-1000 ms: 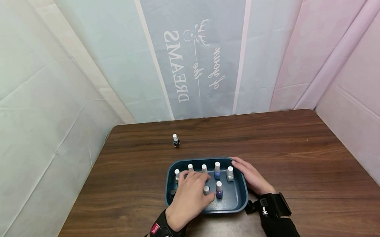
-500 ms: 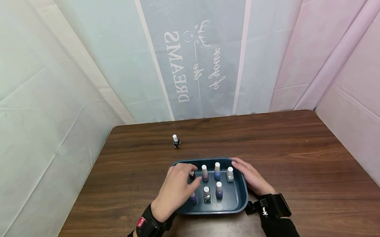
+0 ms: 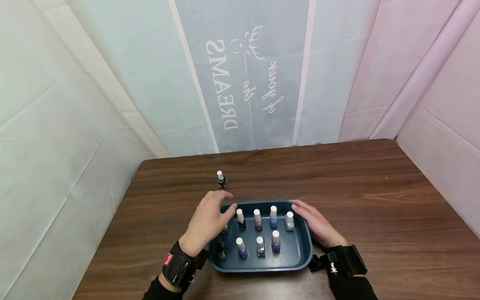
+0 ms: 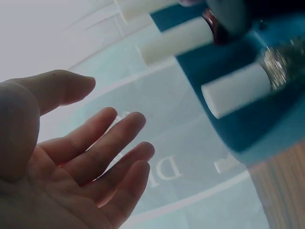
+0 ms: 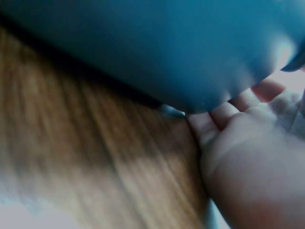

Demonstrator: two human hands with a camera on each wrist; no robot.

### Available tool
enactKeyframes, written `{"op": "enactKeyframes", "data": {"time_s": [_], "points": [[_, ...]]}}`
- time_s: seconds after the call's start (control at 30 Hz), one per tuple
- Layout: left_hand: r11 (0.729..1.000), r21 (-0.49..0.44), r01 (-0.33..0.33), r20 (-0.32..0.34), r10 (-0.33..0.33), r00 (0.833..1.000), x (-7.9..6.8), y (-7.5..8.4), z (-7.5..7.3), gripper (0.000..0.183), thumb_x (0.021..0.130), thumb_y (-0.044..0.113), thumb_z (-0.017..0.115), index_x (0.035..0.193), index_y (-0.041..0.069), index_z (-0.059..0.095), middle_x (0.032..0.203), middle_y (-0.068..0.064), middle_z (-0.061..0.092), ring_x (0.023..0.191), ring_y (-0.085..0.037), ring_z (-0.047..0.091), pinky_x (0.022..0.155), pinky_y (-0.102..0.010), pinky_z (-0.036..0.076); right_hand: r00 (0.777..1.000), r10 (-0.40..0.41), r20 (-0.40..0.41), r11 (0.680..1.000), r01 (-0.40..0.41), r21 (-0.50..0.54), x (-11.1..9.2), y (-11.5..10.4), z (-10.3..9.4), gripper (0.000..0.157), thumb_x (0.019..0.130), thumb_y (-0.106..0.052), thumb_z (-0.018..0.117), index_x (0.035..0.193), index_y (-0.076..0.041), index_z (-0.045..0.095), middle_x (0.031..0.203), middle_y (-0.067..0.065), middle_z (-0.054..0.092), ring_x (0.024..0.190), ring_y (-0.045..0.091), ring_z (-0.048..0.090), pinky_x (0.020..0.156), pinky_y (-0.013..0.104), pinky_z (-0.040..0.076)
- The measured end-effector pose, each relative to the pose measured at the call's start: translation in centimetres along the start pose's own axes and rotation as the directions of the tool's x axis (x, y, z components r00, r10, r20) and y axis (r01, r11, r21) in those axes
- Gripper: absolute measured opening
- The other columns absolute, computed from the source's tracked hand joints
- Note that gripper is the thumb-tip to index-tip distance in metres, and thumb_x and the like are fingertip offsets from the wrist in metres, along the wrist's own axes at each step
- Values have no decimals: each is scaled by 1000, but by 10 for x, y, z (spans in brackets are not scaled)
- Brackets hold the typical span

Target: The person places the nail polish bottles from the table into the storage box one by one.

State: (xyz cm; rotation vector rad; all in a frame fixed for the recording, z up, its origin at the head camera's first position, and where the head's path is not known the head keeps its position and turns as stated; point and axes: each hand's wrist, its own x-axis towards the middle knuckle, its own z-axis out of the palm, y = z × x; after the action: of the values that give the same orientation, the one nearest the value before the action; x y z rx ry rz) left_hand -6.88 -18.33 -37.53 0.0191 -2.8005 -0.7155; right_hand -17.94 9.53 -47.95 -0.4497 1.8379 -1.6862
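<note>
A dark blue tray (image 3: 268,269) holds several small nail polish bottles, mostly white-capped and upright. In its far row are a dark red bottle (image 3: 241,220), a pink one (image 3: 258,221), a blue one (image 3: 273,218) and a clear one (image 3: 289,222). Nearer stand a violet bottle (image 3: 241,249), a silvery one (image 3: 260,247) and a purple one (image 3: 276,242). My left hand (image 3: 206,221), fingers spread and holding nothing, hovers over the tray's far left corner, partly hiding a glittery bottle (image 4: 281,62). My right hand (image 3: 315,222) holds the tray's right far corner, thumb at the rim.
A black nail polish bottle (image 3: 221,180) with a white cap stands on the brown wooden table (image 3: 385,206) beyond the tray. A dark greenish bottle (image 3: 221,251) sits at the tray's left end. Pale cloth curtains (image 3: 142,82) surround the table.
My left hand has moved left and away from me, from above the bottles to the tray's far left corner, uncovering the bottles beneath. The right hand and the tray have stayed put.
</note>
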Motion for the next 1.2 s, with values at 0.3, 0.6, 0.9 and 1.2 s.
{"op": "enactKeyframes", "data": {"time_s": [0.3,0.6,0.9,1.2], "points": [[998,-60,12,-6,-12,1000,20,-27,7,26,90,21,65,114,9,67,113,-8,68,109,-25,60,87,-43,52,1000,-2,13,1000,2,4,0,1,-1,60,100,-46,41,146,-7,38,145,18,43,129,25,45,104,33,42],[995,-90,39,-74,-46,996,37,-53,12,25,91,18,64,112,6,66,113,-13,66,107,-27,62,87,-44,52,1000,0,-4,1000,0,-6,0,1,1,58,100,-46,42,143,-8,41,142,17,47,123,22,48,100,28,43],[986,-108,124,-89,-134,987,54,-72,20,31,91,20,63,117,3,63,118,-14,64,112,-29,60,91,-45,50,1000,-8,14,1000,7,14,0,2,0,59,100,-46,41,144,-8,40,143,17,45,124,23,48,102,30,43],[974,-140,181,-78,-193,978,72,-86,24,31,90,19,63,116,2,62,118,-16,64,106,-30,59,90,-45,49,1000,-11,8,1000,11,3,0,1,-1,59,100,-47,42,143,-8,42,143,16,45,127,24,47,104,33,42]]}}
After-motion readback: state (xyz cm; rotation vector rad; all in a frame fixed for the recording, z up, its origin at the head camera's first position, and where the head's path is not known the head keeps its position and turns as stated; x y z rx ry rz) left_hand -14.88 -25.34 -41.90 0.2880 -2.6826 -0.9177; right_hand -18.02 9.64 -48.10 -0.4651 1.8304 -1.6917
